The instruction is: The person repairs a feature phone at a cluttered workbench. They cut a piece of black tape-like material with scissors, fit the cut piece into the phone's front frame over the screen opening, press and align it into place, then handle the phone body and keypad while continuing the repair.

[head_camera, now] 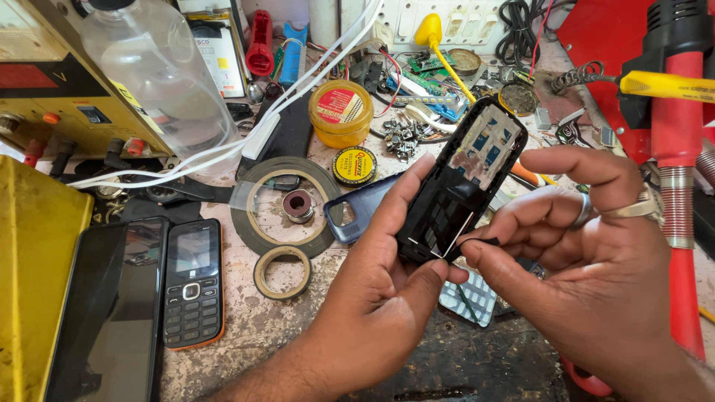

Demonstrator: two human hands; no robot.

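Observation:
My left hand [387, 275] grips a black phone housing [462, 179], tilted with its top toward the upper right and its inner side showing shiny patches. My right hand [588, 253], with rings on two fingers, pinches a small black strip [477, 241] at the housing's lower edge between thumb and forefinger. A grey keypad sheet [465, 298] lies on the bench beneath both hands.
A black keypad phone [192, 283] and a black smartphone [112, 313] lie at lower left beside a yellow box [33, 275]. Tape rolls [281, 272], a yellow tin [340, 112], a blue phone cover [357, 212], a plastic bottle [160, 74] and a red tool stand [678, 223] surround the worn bench.

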